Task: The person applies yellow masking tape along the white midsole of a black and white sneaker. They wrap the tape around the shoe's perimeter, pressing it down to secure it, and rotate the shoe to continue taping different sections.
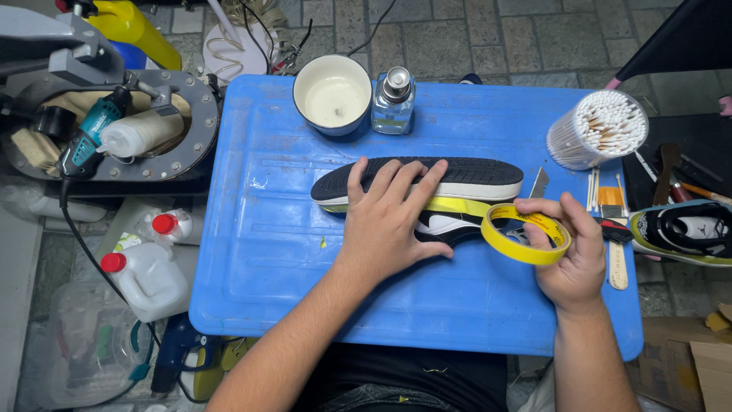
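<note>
A sneaker (457, 177) with a black sole and white midsole lies on its side on the blue plastic tabletop (259, 252). My left hand (389, 217) presses flat on it, fingers spread over the sole. A strip of yellow tape (457, 204) runs along the shoe's edge to a yellow tape roll (526, 236). My right hand (568, 252) grips that roll just right of the shoe.
A white-lined cup (332, 95) and a small glass bottle (393, 99) stand at the back. A tub of cotton swabs (598, 130), brushes and a second shoe (686, 233) are at right. A rotary tool (88, 137), white jugs (149, 275) and a metal fixture sit at left.
</note>
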